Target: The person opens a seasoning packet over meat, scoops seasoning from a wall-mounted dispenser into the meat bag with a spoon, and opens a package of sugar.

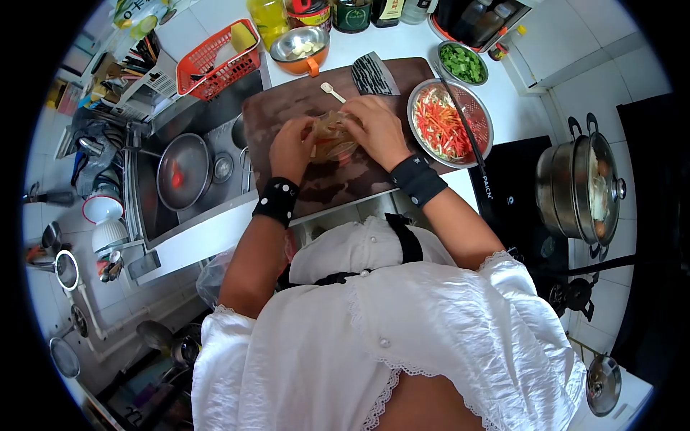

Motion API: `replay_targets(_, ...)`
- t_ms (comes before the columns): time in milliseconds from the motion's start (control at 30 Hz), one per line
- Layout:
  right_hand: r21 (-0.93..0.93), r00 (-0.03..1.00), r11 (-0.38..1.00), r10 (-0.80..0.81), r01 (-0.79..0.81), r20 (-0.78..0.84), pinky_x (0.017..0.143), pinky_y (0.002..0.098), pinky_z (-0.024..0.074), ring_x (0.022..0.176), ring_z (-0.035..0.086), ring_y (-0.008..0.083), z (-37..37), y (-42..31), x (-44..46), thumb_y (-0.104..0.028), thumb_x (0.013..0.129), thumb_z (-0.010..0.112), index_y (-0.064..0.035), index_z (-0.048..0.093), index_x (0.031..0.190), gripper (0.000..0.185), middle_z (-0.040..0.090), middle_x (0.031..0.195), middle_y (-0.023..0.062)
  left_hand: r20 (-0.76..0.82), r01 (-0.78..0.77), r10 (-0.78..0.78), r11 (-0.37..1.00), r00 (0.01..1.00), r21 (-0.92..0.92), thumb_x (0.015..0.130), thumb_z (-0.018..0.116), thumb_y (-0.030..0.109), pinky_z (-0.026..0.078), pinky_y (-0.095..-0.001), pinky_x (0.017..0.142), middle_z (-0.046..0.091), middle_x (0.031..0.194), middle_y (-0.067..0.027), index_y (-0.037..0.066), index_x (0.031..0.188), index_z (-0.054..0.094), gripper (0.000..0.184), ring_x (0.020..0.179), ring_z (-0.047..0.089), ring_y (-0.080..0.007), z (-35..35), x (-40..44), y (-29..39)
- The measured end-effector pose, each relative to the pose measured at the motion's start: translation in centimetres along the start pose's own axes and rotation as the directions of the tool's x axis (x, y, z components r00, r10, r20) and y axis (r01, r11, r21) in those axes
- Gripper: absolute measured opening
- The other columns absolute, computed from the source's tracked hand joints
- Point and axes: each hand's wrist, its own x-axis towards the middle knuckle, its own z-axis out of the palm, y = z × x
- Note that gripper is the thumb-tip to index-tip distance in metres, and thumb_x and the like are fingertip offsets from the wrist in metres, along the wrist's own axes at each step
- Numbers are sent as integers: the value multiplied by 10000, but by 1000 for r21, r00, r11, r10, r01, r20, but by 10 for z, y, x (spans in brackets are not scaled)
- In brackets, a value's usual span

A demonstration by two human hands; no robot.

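A clear plastic bag with something reddish-brown inside is held over the dark cutting board. On its left side my left hand has its fingers closed on the bag's edge. My right hand pinches the bag from the right, near its top. Just beyond the hands lies a small white spoon. A patterned black-and-white packet rests at the board's far edge. To the right, a metal bowl holds shredded red and pale vegetables, with dark chopsticks across it.
Chopped greens fill a small bowl at the back right. An orange-handled bowl and a red basket stand behind. Left is a sink with a pan; right, a steamer pot on the stove. Bottles line the back.
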Motion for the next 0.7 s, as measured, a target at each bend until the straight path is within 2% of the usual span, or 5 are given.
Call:
replay_targets(67, 14, 1000, 1000, 20, -20, -14, 772, 356, 445, 925, 529, 271, 1, 1, -1, -53, 710, 632, -69, 591, 900, 195, 580, 924, 66, 24, -16, 14, 998, 1000, 63, 758, 602, 110, 477, -347, 683, 607, 901, -80, 98, 929, 625, 174, 800, 603, -281, 0, -3, -10)
replay_targets(267, 47, 1000, 999, 15, -14, -17, 797, 360, 434, 944, 516, 281, 4, 7, -2, -47, 711, 639, -56, 588, 902, 198, 578, 934, 82, 103, 130, -145, 981, 984, 143, 757, 612, 164, 481, -360, 679, 630, 852, -95, 96, 901, 650, 163, 772, 610, -282, 5, -7, -20)
replay_targets(367, 77, 1000, 997, 2, 0, -25, 807, 363, 427, 943, 512, 291, 4, 6, -1, -39, 711, 639, -44, 584, 899, 196, 575, 934, 97, 117, 178, -193, 976, 974, 125, 768, 604, 176, 485, -360, 668, 641, 807, -97, 97, 889, 656, 153, 750, 617, -277, 6, -5, -22)
replay_targets(567, 106, 998, 994, 15, -10, -53, 807, 365, 424, 942, 511, 297, 6, 7, 1, -40, 715, 639, -37, 581, 902, 196, 574, 937, 106, 88, 180, -181, 984, 980, 11, 754, 632, 183, 486, -353, 655, 645, 796, -115, 75, 886, 658, 173, 725, 623, -275, 6, -9, -18)
replay_targets(700, 120, 998, 993, 23, -16, -56, 799, 366, 423, 924, 516, 298, 5, 5, 1, -47, 715, 642, -35, 581, 904, 199, 578, 926, 103, 81, 120, -125, 991, 989, 60, 763, 626, 167, 483, -355, 646, 643, 802, -121, 64, 887, 653, 164, 720, 620, -283, 2, -12, -15)
